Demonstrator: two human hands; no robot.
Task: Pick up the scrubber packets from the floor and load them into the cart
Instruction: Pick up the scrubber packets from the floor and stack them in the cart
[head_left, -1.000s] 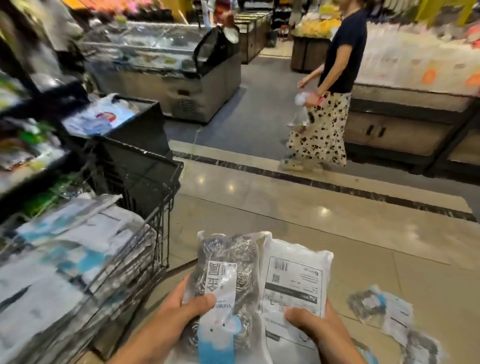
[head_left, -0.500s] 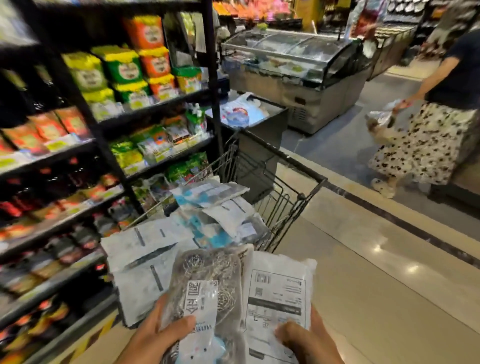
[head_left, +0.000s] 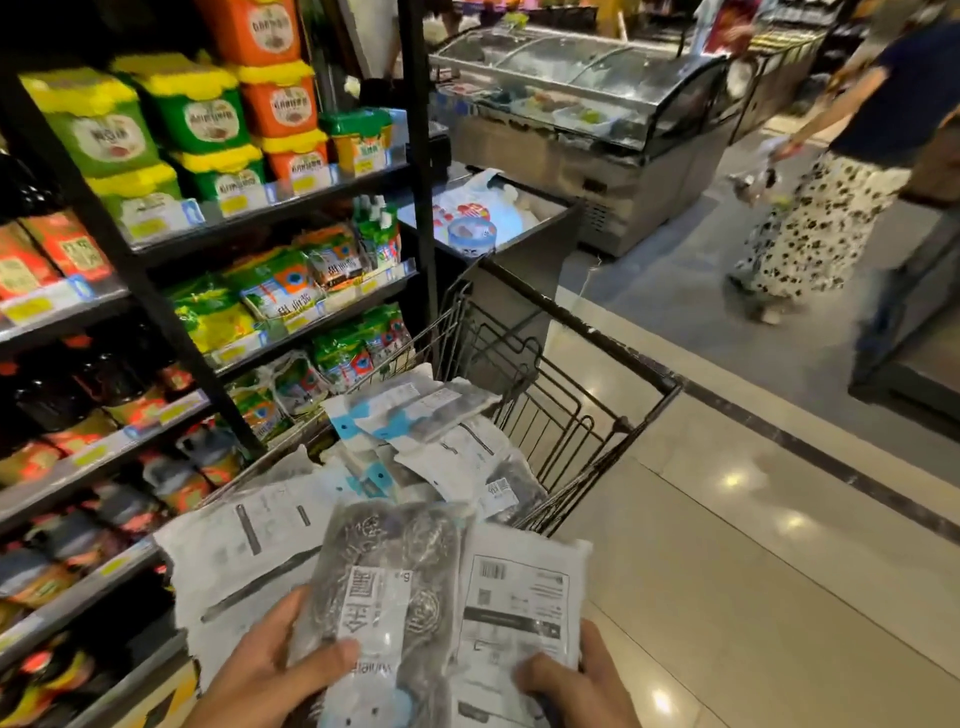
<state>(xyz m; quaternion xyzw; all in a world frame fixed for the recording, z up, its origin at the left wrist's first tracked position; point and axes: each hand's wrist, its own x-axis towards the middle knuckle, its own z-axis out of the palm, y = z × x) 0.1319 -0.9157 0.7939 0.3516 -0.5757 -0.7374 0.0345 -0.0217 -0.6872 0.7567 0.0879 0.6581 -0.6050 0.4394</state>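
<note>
I hold two scrubber packets low in front of me, side by side. My left hand (head_left: 270, 670) grips a clear packet (head_left: 384, 587) of steel-wool scrubbers with a white label, thumb on top. My right hand (head_left: 571, 686) grips a second packet (head_left: 519, 603) turned to its white printed back. Both packets hover over the near end of the black wire cart (head_left: 587, 415). Several scrubber packets (head_left: 431, 431) lie piled inside the cart, some face down.
Black shelves (head_left: 208, 249) stacked with jars and food packs run along the left, close to the cart. A chest freezer (head_left: 582, 119) and a grey bin (head_left: 498, 223) stand beyond. A person in a spotted skirt (head_left: 810, 223) walks at the right. Shiny tiled floor (head_left: 753, 571) lies to the right.
My view has swung left from the floor toward the cart and shelves. Both hands keep hold of the two packets, which now sit over the cart's near end. The person walks further right.
</note>
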